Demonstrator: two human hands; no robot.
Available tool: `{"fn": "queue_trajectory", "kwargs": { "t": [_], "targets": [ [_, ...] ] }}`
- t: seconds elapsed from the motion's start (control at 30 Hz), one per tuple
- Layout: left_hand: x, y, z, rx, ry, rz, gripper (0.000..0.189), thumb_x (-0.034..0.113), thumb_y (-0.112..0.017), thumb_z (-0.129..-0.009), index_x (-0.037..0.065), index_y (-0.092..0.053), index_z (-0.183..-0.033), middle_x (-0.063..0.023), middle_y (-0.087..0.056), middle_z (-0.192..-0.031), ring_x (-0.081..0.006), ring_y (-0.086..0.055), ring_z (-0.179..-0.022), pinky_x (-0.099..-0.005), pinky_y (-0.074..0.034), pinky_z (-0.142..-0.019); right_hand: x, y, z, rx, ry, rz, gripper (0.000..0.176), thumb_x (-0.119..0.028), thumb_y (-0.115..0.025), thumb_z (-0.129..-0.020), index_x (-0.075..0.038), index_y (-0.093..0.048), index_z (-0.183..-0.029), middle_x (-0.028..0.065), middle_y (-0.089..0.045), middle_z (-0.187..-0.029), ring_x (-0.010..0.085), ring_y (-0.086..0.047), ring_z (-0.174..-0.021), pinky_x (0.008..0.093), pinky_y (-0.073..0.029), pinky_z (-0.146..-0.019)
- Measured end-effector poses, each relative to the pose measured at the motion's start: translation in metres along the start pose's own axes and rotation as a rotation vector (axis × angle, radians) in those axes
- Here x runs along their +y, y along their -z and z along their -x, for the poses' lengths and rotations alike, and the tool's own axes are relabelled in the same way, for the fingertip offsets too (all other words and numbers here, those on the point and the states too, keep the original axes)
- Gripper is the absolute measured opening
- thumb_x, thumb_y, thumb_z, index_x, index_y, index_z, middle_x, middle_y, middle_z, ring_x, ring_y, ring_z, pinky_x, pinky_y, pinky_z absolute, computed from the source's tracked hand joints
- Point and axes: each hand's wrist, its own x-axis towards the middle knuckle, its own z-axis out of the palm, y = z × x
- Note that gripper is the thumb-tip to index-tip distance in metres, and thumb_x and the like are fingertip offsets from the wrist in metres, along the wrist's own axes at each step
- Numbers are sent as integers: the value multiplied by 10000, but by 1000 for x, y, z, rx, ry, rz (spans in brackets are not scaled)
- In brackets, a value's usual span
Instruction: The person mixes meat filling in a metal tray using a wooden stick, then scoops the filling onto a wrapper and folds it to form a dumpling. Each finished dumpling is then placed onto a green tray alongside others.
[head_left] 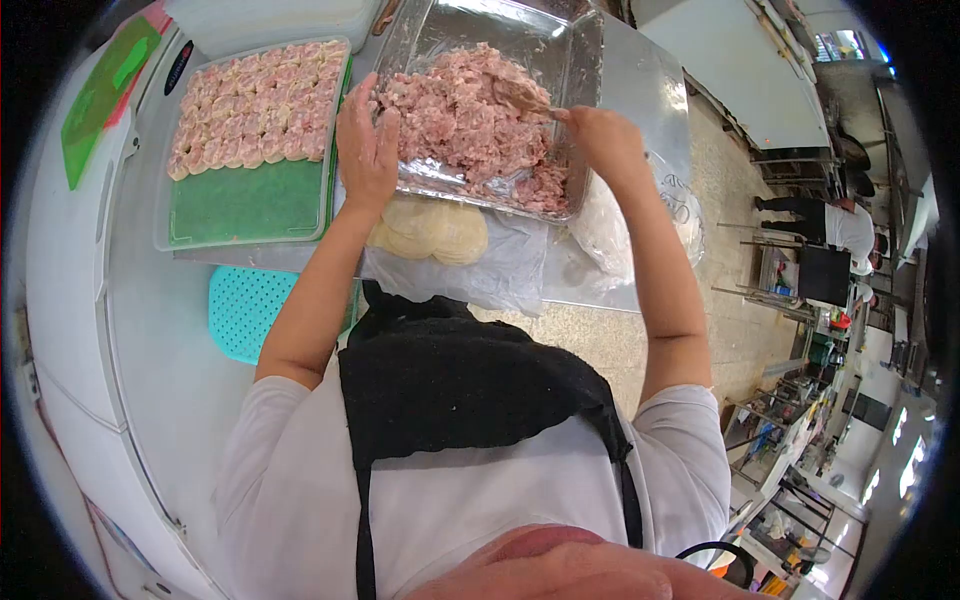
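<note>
My left hand (366, 148) rests on the near left rim of a clear container (580, 60) heaped with pink minced meat filling (462, 118). In my right hand (603, 138) is a flat wooden spatula (520, 98), its blade buried in the filling. Just below the container, a stack of round dough wrappers (435, 230) lies on a clear plastic sheet (500, 275). At the left, a tray (245, 205) with a green mat carries several rows of finished dumplings (255, 105) across its far half.
A teal perforated mat (245, 310) lies under the tray at the near left. Green and red cutting boards (100, 95) lean at the far left. Another person in white and black (835, 222) stands by shelving at the far right.
</note>
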Motion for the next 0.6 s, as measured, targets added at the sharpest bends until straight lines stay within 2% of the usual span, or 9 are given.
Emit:
{"fn": "queue_trajectory", "kwargs": {
  "t": [0.07, 0.13, 0.2, 0.27, 0.3, 0.37, 0.5, 0.57, 0.6],
  "targets": [
    [1, -1, -1, 3, 0, 12, 525, 375, -427, -989, 4, -421, -1361, -197, -485, -1331, -380, -445, -1225, -449, -312, -1056, -10, 40, 11, 13, -14, 61, 365, -370, -465, -965, -76, -666, -885, 178, -672, -830, 380, -649, -802, 477, -512, -678],
    [3, 2, -1, 14, -10, 20, 523, 379, -396, -996, 4, -420, -1360, -202, -490, -1322, -386, -445, -1221, -454, -307, -1059, -20, 50, 18, 25, -12, 122, 338, -357, -482, -952, -75, -659, -895, 166, -673, -829, 373, -652, -798, 473, -513, -663],
    [3, 4, -2, 18, -11, 46, 526, 385, -374, -1000, 4, -420, -1360, -204, -492, -1321, -390, -443, -1221, -458, -304, -1061, -38, 34, 22, 80, 89, 82, 233, -266, -525, -907, -103, -671, -827, 127, -691, -820, 329, -680, -721, 459, -526, -593],
    [2, 5, -2, 20, -11, 81, 546, 408, -324, -1007, 3, -420, -1360, -209, -493, -1323, -401, -439, -1221, -465, -296, -1065, -71, 7, 26, -92, 178, 59, 231, -295, -516, -926, -103, -641, -902, 122, -683, -828, 317, -670, -764, 456, -517, -627],
    [2, 5, -2, 20, -14, 84, 546, 408, -324, -1007, 3, -420, -1360, -209, -493, -1323, -401, -439, -1221, -465, -296, -1065, -82, -13, 24, -90, 175, 61, 231, -295, -516, -926, -103, -641, -902, 122, -683, -828, 317, -670, -764, 456, -517, -627],
    [1, 5, -2, 16, -27, 80, 549, 412, -334, -1004, 4, -420, -1361, -209, -487, -1333, -400, -439, -1221, -467, -292, -1068, -93, -53, 18, 69, 255, 61, 216, -282, -517, -928, -102, -626, -879, 119, -675, -801, 292, -674, -755, 436, -520, -615],
    [1, 8, -1, 3, -15, 62, 560, 423, -334, -1003, 7, -415, -1368, -208, -488, -1331, -399, -442, -1219, -469, -294, -1061, -75, -62, -3, 149, 204, 52, 224, -282, -516, -929, -98, -615, -849, 122, -659, -764, 282, -674, -725, 422, -525, -606],
    [1, 7, -2, -33, 3, 57, 569, 433, -331, -1004, 14, -407, -1380, -205, -488, -1330, -390, -441, -1225, -463, -297, -1053, -66, -44, -11, 227, 27, -40, 165, -204, -525, -873, -83, -618, -812, 140, -671, -777, 338, -671, -720, 457, -531, -608],
    [1, 7, -1, -38, 4, 61, 569, 433, -331, -1004, 14, -407, -1380, -205, -488, -1330, -390, -441, -1225, -463, -297, -1053, -55, -44, -15, 224, 22, -40, 165, -204, -525, -873, -83, -618, -812, 140, -671, -777, 338, -671, -720, 457, -531, -608]
  ]
}}
